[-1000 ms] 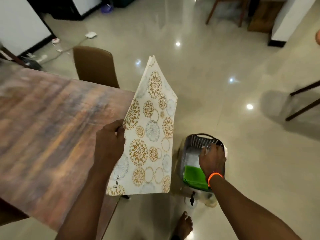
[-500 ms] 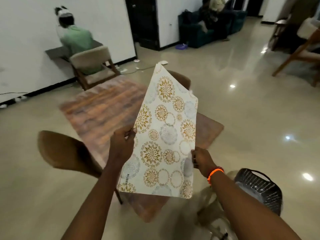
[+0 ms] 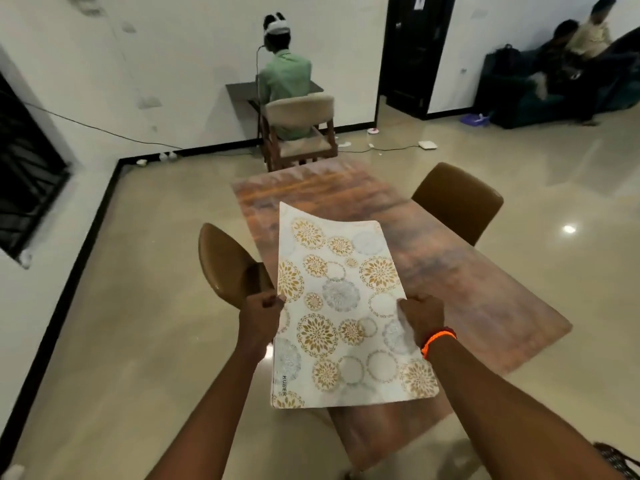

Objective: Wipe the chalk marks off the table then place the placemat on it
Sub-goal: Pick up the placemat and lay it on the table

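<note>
No chalk marks show on the brown wooden tabletop (image 3: 433, 258), so wiping looks done; the white rectangular placemat with gold floral circles (image 3: 343, 306) hangs above it unplaced, its side edges gripped by left hand (image 3: 261, 315) and right hand (image 3: 422, 317).

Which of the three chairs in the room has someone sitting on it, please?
The wooden-framed chair with the pale backrest, at the far wall beyond the table. The two brown chairs, left and right of the table, are unoccupied.
</note>
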